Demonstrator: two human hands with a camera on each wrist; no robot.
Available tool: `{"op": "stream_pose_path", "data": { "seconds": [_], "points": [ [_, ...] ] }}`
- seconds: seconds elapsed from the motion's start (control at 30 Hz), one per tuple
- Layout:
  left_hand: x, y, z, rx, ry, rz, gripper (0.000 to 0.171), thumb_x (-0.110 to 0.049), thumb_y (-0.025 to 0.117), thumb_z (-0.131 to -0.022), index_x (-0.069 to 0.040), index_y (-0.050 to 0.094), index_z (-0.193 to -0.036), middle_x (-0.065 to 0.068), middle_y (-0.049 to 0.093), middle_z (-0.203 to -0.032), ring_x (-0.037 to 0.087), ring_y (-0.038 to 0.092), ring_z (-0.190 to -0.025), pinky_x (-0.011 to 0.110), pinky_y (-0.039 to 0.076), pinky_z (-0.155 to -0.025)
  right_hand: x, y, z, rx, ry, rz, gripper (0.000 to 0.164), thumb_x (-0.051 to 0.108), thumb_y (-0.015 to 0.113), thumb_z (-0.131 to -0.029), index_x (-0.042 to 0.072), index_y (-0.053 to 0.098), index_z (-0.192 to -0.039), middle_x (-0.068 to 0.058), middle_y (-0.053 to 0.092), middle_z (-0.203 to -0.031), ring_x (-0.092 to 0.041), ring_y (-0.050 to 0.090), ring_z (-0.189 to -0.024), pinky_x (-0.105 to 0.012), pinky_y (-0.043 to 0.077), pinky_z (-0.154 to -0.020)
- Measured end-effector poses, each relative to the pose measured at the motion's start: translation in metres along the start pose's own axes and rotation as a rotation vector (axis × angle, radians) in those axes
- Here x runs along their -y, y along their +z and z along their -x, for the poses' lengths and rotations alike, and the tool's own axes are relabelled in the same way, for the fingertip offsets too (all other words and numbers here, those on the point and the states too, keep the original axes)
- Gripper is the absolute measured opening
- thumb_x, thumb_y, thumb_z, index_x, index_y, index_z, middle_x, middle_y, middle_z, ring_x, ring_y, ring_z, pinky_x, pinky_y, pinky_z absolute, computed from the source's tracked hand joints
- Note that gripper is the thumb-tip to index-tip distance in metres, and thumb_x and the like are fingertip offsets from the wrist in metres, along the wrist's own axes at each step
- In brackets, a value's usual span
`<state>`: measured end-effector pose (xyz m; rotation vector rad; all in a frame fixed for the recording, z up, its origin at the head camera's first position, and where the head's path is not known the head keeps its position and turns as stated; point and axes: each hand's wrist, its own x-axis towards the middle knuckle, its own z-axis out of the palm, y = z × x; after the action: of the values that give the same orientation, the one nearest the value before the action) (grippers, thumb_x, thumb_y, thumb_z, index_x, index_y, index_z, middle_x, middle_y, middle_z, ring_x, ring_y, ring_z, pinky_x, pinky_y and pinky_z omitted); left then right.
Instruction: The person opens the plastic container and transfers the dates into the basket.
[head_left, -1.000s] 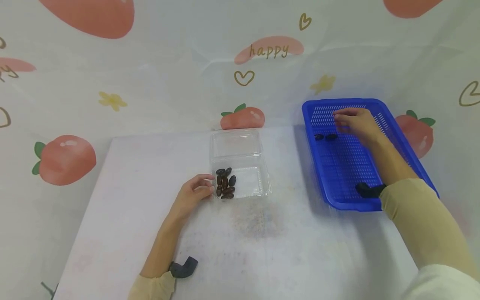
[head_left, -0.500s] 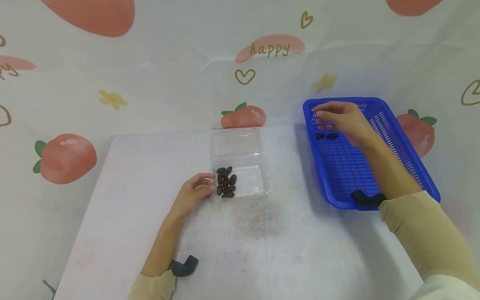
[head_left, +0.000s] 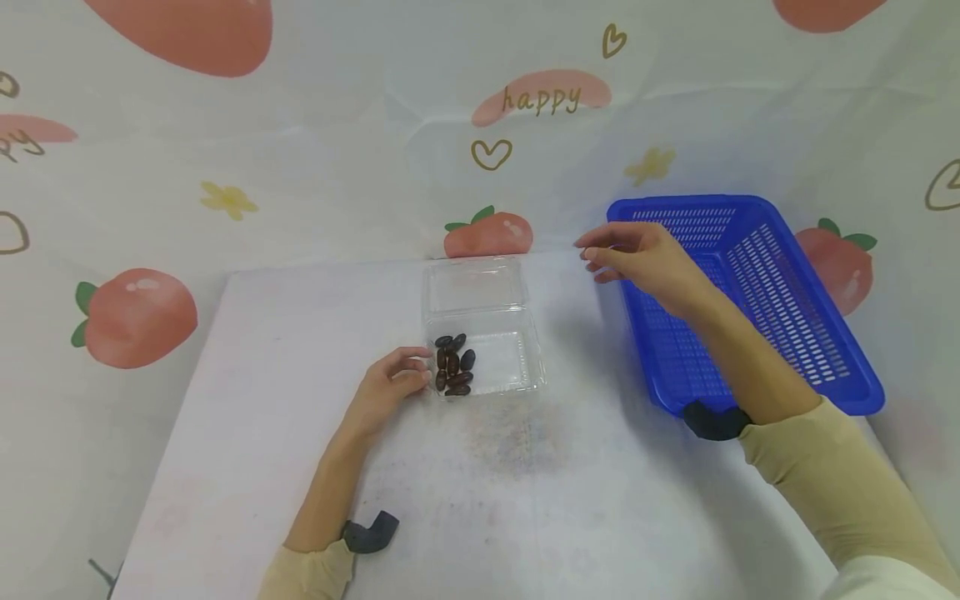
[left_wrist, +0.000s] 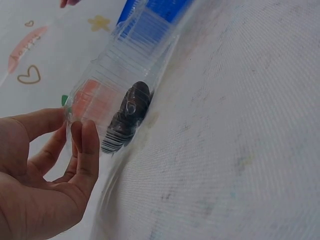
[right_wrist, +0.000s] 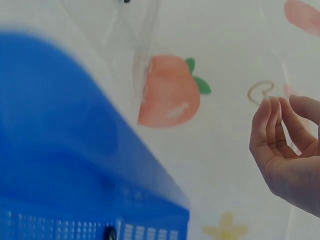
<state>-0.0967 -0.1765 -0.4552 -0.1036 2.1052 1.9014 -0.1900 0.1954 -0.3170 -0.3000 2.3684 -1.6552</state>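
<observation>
My left hand rests against the left side of a clear plastic clamshell box, its lid folded back. In the left wrist view, the curved fingers touch the box wall with the thumb apart from them. Several dark brown oval dates lie in the left half of the box. My right hand hovers over the left rim of a blue slotted basket. Its fingers bend loosely towards the thumb. No date shows between them in the right wrist view. One date is visible in the basket.
Both things stand on a white-covered table, the basket at the right and the box near the middle. Behind the table hangs a white printed sheet. The basket's raised rim lies beneath my right forearm.
My right hand has moved left from above the basket to its left rim. It now hides the two dates seen there earlier in the head view. My left hand stays by the box.
</observation>
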Motion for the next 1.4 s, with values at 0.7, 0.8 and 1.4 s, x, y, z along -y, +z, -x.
{"op": "stream_pose_path", "data": {
  "seconds": [0.7, 0.8, 1.4],
  "points": [
    [-0.001, 0.000, 0.000, 0.010, 0.002, 0.006, 0.037, -0.006, 0.066, -0.093, -0.002, 0.059, -0.130, 0.009, 0.056, -0.102, 0.020, 0.064, -0.085, 0.032, 0.056, -0.084, -0.022, 0.076, -0.001, 0.156, -0.008, -0.021, 0.024, 0.015, 0.066, -0.096, 0.003, 0.069, -0.117, -0.016, 0.067, -0.105, -0.038, 0.065, -0.095, -0.034, 0.059, -0.082],
    [0.000, 0.000, -0.001, 0.011, 0.003, 0.010, 0.037, -0.005, 0.066, -0.093, -0.002, 0.059, -0.129, 0.009, 0.056, -0.102, 0.018, 0.064, -0.084, 0.032, 0.056, -0.084, -0.025, 0.087, -0.002, 0.158, 0.009, -0.005, 0.022, 0.015, 0.067, -0.095, 0.005, 0.070, -0.115, -0.014, 0.067, -0.104, -0.036, 0.066, -0.093, -0.035, 0.058, -0.081],
    [-0.003, 0.000, -0.001, 0.010, 0.015, 0.010, 0.038, -0.003, 0.066, -0.092, 0.001, 0.058, -0.129, 0.008, 0.056, -0.100, 0.016, 0.064, -0.081, 0.030, 0.055, -0.083, -0.052, 0.143, -0.025, 0.291, 0.053, 0.074, 0.026, 0.004, 0.065, -0.092, -0.002, 0.070, -0.117, -0.017, 0.070, -0.108, -0.028, 0.070, -0.091, -0.036, 0.059, -0.080]
  ]
}}
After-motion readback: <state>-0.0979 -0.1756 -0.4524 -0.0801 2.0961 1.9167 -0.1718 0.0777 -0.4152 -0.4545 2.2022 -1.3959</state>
